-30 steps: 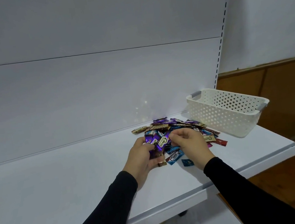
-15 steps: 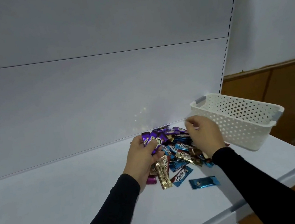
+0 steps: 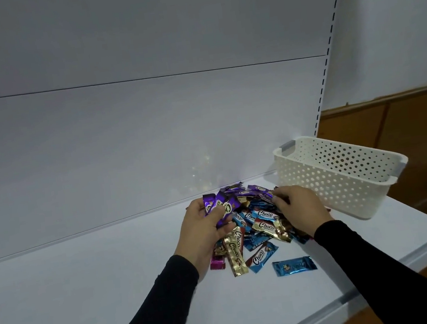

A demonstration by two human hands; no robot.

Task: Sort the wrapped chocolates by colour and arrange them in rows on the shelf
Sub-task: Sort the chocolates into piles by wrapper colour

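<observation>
I read "Choco" in white script on several wrappers in the pile: on a blue wrapper (image 3: pixel 265 213), a gold wrapper (image 3: pixel 267 226), an upright gold wrapper (image 3: pixel 234 252) and a blue-and-brown wrapper (image 3: pixel 260 258). The print on the lone blue wrapper (image 3: pixel 294 265) is too blurred to read.

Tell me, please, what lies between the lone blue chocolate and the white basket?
In the head view, only bare white shelf lies between the lone blue chocolate and the white basket.
</observation>
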